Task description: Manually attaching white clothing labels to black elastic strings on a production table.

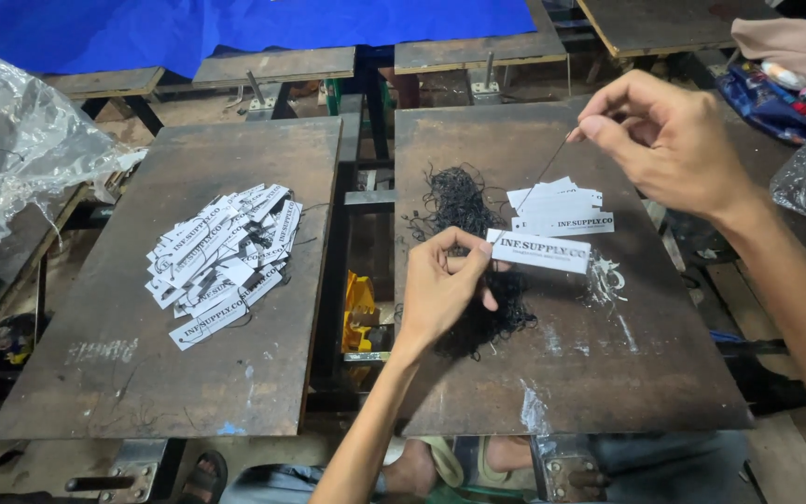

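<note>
- Hands of one person work over two dark, worn boards, seen from above.
- Left hand [440, 285] pinches one end of a white paper tag [541, 251] between thumb and fingers, holding it just above the right board [608, 373].
- Right hand [669, 140] is raised higher, thumb and forefinger pressed together on a thin black string [541, 175] (pulled taut, slanting down toward the tag).
- Tangle of black strings [464, 201] lies under the left hand, touching a small stack of tags [560, 207].
- Left board [123, 373] carries a larger heap of tags [224, 257], well apart.
</note>
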